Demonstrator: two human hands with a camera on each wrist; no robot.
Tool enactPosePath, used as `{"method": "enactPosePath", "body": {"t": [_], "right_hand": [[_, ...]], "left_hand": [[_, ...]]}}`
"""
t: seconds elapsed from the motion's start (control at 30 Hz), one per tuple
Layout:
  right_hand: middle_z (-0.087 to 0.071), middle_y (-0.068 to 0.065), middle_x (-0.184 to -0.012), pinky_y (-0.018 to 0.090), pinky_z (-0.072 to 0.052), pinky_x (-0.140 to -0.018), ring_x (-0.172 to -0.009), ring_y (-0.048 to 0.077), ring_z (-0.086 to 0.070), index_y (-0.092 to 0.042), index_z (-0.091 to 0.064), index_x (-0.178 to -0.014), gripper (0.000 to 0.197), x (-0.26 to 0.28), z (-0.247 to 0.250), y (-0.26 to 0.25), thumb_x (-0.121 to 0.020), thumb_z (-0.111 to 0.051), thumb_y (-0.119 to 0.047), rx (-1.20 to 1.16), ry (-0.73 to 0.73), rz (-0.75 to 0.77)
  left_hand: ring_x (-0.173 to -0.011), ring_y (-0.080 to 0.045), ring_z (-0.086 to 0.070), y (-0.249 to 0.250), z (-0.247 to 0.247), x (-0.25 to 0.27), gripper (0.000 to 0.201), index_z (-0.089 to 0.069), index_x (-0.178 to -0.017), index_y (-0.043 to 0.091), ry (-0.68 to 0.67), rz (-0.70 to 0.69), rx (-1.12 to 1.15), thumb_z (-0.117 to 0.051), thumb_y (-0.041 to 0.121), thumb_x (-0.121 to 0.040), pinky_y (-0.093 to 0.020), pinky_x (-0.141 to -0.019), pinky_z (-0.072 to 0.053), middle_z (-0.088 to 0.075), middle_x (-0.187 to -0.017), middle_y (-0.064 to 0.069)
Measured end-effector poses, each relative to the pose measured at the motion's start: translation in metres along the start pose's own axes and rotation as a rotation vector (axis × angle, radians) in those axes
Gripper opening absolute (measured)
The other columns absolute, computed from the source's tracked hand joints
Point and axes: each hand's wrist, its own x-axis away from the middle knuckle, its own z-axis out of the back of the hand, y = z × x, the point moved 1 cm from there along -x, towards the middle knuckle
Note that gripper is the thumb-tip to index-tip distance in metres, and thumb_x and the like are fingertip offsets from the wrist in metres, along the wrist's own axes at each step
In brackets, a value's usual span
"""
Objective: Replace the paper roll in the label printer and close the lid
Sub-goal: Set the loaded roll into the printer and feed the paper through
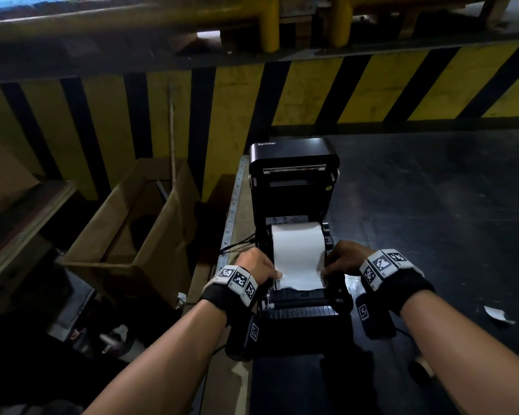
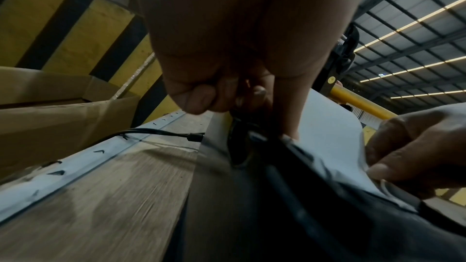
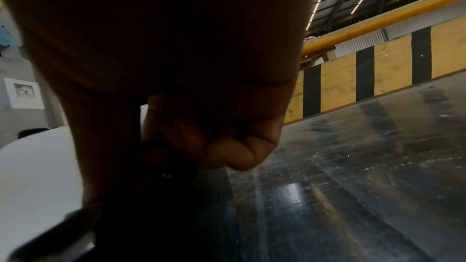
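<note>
A black label printer [image 1: 300, 313] stands on the bench with its lid [image 1: 292, 154] swung up and open. A white paper roll [image 1: 297, 238] sits in its bay, and a paper strip [image 1: 300, 274] runs forward over the front. My left hand [image 1: 259, 265] is at the strip's left edge, thumb on the paper, fingers curled beside the printer. My right hand [image 1: 346, 257] holds the right edge the same way. The left wrist view shows my left hand [image 2: 214, 95], the paper [image 2: 327, 127] and the right hand [image 2: 416, 146] pinching its edge. In the right wrist view my right hand [image 3: 227, 146] is curled beside the paper [image 3: 37, 166].
An open cardboard box [image 1: 138, 229] stands left of the printer, below the bench edge [image 1: 231, 223]. A yellow-and-black striped barrier [image 1: 372, 85] runs behind. The dark bench top [image 1: 432, 205] stretches right, with a paper scrap [image 1: 498, 316]. A black cable [image 2: 151, 131] plugs into the printer's left side.
</note>
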Motion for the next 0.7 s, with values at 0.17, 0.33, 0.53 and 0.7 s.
{"method": "enactPosePath", "body": {"t": [0.17, 0.33, 0.53, 0.7], "right_hand": [[-0.065, 0.003, -0.074, 0.022, -0.042, -0.059, -0.071, 0.016, -0.059, -0.012, -0.073, -0.076, 0.021, 0.003, -0.004, 0.004, -0.073, -0.072, -0.032, -0.079, 0.061, -0.005], [-0.062, 0.004, -0.080, 0.016, -0.040, -0.056, -0.078, 0.017, -0.057, -0.007, -0.073, -0.087, 0.021, 0.009, -0.003, -0.005, -0.075, -0.070, -0.025, -0.032, 0.002, -0.010], [-0.062, -0.001, -0.073, 0.007, -0.036, -0.045, -0.068, 0.010, -0.055, -0.008, -0.073, -0.086, 0.021, 0.010, -0.006, -0.006, -0.071, -0.072, -0.023, -0.036, 0.061, -0.039], [-0.071, 0.008, -0.085, 0.021, -0.043, -0.060, -0.081, 0.020, -0.063, -0.012, -0.073, -0.085, 0.027, 0.017, -0.011, 0.000, -0.069, -0.073, -0.034, 0.022, 0.228, -0.015]], "left_hand": [[-0.100, -0.027, -0.066, 0.008, 0.007, -0.001, 0.033, -0.075, -0.094, 0.004, -0.056, 0.002, -0.083, -0.078, 0.028, -0.072, -0.031, -0.082, -0.052, -0.073, -0.102, -0.014], [-0.087, -0.026, -0.066, 0.008, 0.005, 0.002, 0.030, -0.075, -0.086, 0.005, -0.029, -0.002, -0.118, -0.078, 0.030, -0.070, -0.029, -0.071, -0.050, -0.072, -0.087, -0.013], [-0.085, -0.019, -0.058, 0.002, -0.003, 0.033, 0.019, -0.062, -0.084, 0.023, 0.275, -0.179, -0.115, -0.072, 0.036, -0.075, -0.031, -0.072, -0.047, -0.056, -0.084, 0.005], [-0.104, -0.024, -0.054, 0.002, -0.017, 0.042, 0.032, -0.067, -0.112, 0.023, 0.091, -0.334, -0.340, -0.061, 0.039, -0.085, -0.035, -0.087, -0.046, -0.054, -0.101, -0.002]]}}
